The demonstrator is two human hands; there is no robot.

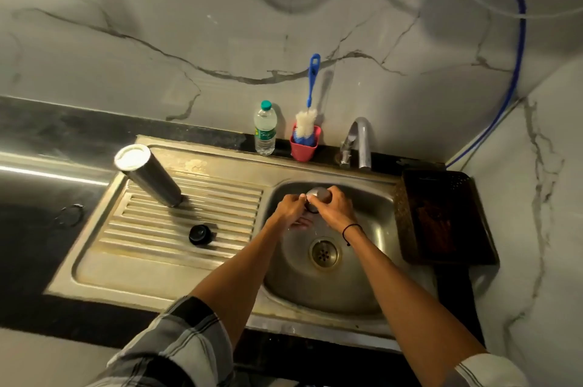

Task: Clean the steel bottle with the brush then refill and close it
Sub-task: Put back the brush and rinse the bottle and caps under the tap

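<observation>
The steel bottle (148, 176) stands on the ribbed drainboard at the left, leaning in the wide view, its pale flat end up. A small black cap (200, 234) lies on the ribs in front of it. Over the sink basin (372, 228), below the tap (361, 143), my left hand (288, 206) and my right hand (336, 208) meet around a small rounded steel piece (318, 192) with a dark rim. Both hands curl their fingers onto it. The blue-handled bottle brush (307, 121) stands bristles-down in a pink cup (303, 150) behind the sink.
A clear plastic water bottle (265, 131) with a green cap stands beside the pink cup. A dark tray (441, 219) sits right of the basin. A blue hose (519, 39) runs down the marble wall. The drain (324, 253) lies below my hands.
</observation>
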